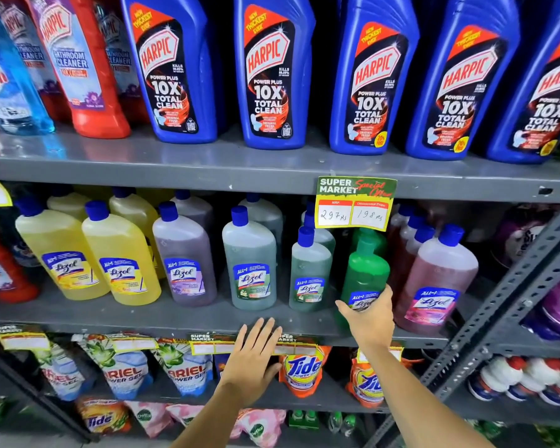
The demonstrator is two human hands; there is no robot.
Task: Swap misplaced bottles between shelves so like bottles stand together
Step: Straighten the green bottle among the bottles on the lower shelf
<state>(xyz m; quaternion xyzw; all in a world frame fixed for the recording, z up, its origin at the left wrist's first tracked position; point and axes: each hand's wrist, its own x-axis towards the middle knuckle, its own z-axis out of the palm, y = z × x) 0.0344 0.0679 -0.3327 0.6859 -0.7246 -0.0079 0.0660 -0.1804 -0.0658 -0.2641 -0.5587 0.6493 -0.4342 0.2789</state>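
Observation:
On the middle shelf stand Lizol bottles in colour groups: yellow ones at the left, a purple one, grey-green ones, a bright green bottle and pink ones. My right hand wraps around the base of the bright green bottle, thumb at its left and fingers at its right. My left hand hovers flat with fingers together in front of the shelf's front edge, holding nothing. Blue Harpic bottles line the top shelf.
A red Harpic bathroom cleaner and a light blue Colin bottle stand top left. A yellow price tag hangs over the green bottles. Ariel and Tide pouches fill the lower shelf. A slanted metal brace crosses at right.

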